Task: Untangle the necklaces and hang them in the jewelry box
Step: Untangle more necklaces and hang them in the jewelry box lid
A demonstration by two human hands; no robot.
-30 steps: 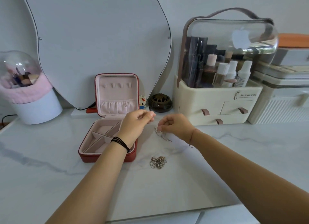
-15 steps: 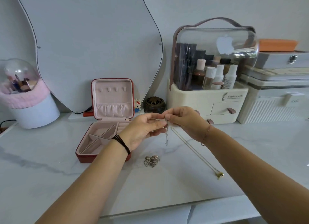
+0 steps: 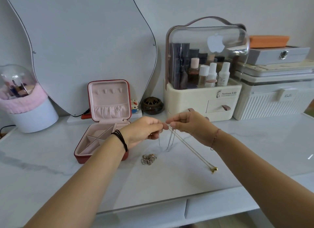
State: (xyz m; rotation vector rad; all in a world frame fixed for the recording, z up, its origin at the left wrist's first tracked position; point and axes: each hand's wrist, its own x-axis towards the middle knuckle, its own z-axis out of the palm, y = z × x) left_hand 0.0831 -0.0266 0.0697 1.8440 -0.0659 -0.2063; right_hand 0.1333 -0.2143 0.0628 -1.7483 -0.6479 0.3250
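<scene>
We're seeing a thin silver chain hanging looped from where left hand and right hand are pinching it. A long pale necklace is slanting down from there, gold pendant resting on the table. A tangled metal heap is lying beside the open red jewelry box, lid upright.

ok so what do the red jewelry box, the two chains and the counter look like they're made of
The red square jewelry box: probably faux leather, matte, with soft pink velvety lining.
The thin silver chain: fine metal links, glinting.
The pale gold chain with a pendant: metal, possibly plated, shiny.
The white marbled countertop: stone or a marble-look slab; grey veins, glossy reflections.
</scene>
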